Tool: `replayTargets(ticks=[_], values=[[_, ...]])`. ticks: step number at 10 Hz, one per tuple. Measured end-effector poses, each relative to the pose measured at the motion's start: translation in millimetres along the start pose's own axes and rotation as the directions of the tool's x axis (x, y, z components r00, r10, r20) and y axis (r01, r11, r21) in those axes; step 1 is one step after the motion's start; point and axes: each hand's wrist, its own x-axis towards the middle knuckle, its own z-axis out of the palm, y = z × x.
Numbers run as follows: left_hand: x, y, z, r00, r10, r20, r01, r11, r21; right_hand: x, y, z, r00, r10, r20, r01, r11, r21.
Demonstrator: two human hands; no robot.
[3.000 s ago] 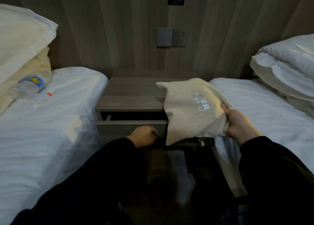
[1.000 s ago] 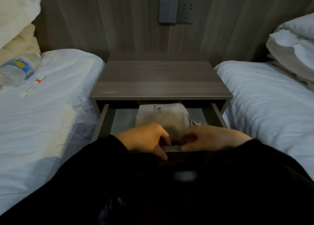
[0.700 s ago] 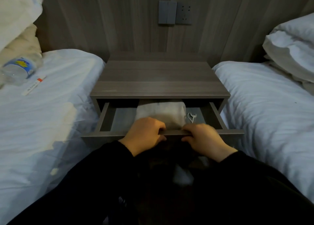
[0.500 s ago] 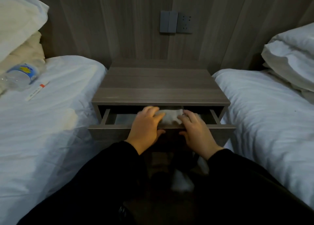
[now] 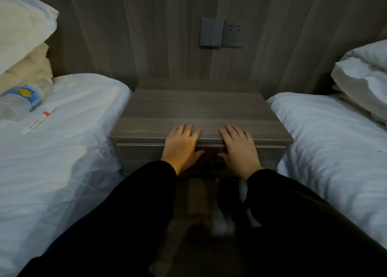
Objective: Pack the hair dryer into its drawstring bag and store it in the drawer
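Note:
The grey wooden nightstand [image 5: 199,107] stands between two beds, and its drawer [image 5: 140,153] is pushed fully in. My left hand [image 5: 181,148] lies flat against the drawer front, fingers spread over the top edge. My right hand [image 5: 239,150] rests the same way a little to the right. Both hands hold nothing. The beige drawstring bag with the hair dryer is hidden inside the shut drawer.
A white bed [image 5: 52,151] on the left carries a water bottle [image 5: 19,100], a small white tube [image 5: 38,119] and pillows [image 5: 18,34]. Another white bed [image 5: 339,147] with pillows [image 5: 364,78] is on the right. A switch and socket [image 5: 221,33] sit on the wall.
The bag went from my right hand into the open drawer. Both hands then pushed the drawer in until it shut, hiding the bag.

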Motion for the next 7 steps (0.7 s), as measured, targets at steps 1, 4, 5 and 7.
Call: replayTargets(ticks=[1,4,5,7], values=[[0,1,7,0.999,-0.017,-0.036,0.018,1.000,0.004,1,-1,11,0.996,0.025,-0.087,-0.025,1.000,0.009],[-1,2,14,0.996,-0.019,-0.091,0.022,0.999,0.040,1,-10,14,0.995,0.075,-0.072,-0.078,0.996,-0.038],[-1,1,12,0.997,-0.024,-0.067,0.026,0.999,0.030,0,-12,-12,0.996,0.081,0.044,-0.088,0.973,0.212],[-3,5,10,0.996,-0.078,-0.032,0.078,0.997,0.007,-48,3,-197,0.957,0.137,-0.256,0.220,0.237,0.946]])
